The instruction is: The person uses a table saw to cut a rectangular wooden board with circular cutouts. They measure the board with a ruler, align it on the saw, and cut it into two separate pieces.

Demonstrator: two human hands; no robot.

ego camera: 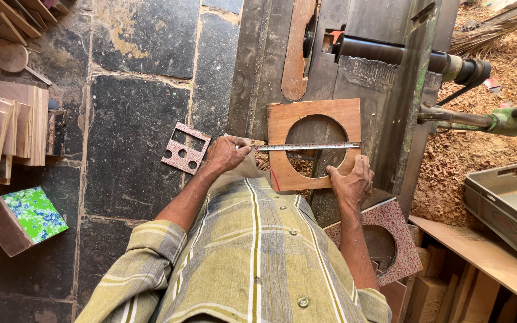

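Stone floor below — left hand [224, 154] stretches tape measure [306, 146] across board [282, 122] — right hand [350, 182] steadies.

Left hand [225, 154] stretching tape measure [306, 146] across round-holed wooden panel [288, 119], right hand [350, 182] gripping its edge

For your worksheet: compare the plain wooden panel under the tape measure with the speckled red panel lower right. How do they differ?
The wooden panel is bare brown; the speckled panel has a red patterned face. The wooden panel lies on the machine table under the tape, held by the right hand; the speckled panel rests lower, untouched. Both have a large round hole.
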